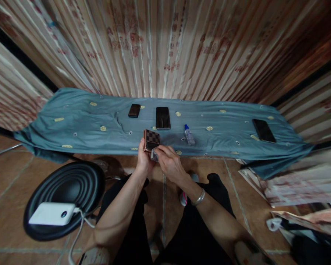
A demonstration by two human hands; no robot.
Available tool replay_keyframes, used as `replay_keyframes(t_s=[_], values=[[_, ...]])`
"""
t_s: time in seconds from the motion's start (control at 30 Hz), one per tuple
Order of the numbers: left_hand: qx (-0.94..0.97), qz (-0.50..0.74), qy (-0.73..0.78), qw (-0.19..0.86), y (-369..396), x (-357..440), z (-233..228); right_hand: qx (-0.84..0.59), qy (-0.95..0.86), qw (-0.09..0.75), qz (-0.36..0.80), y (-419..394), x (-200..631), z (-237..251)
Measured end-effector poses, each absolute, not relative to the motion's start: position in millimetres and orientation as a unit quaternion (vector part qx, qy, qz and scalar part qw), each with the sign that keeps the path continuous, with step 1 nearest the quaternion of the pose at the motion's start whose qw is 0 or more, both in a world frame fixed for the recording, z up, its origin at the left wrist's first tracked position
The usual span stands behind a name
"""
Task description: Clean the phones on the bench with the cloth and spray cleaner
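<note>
My left hand (143,159) is closed around a small folded flip phone (151,136) with a brown checkered cover, a dark glossy panel and a gold-coloured edge. My right hand (169,162) pinches a small greyish cloth (154,155) and presses it against the phone's lower part. Both hands are just at the front edge of the bench covered in blue-green fabric (82,125). Beyond them a black phone (163,118) lies flat, with a smaller dark folded phone or case (134,110) to its left. A small bottle with a blue cap (189,135) lies right of my hands.
Another black phone (264,130) rests near the bench's right end. At lower left a white power bank (53,213) with a cable sits on a round black ridged stool (93,176). A pleated patterned curtain (160,48) hangs behind the bench. The floor is tiled.
</note>
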State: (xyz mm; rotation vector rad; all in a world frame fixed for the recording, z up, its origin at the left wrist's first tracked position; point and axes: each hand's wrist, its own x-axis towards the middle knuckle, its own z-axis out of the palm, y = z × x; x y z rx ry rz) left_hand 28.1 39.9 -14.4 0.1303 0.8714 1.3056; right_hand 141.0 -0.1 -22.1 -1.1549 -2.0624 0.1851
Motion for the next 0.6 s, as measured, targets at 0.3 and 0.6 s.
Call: replay_keyframes(t_s=[0.3, 0.6], values=[[0.021, 0.589, 0.382, 0.712, 32.1, 39.5, -11.7, -0.429, -0.803, 0.407, 0.07, -1.9, 126.9, -29.7], [0.054, 0.571, 0.392, 0.72, 25.4, 49.2, -11.1, -0.443, -0.781, 0.431, 0.09, 9.2, 136.7, -28.6]])
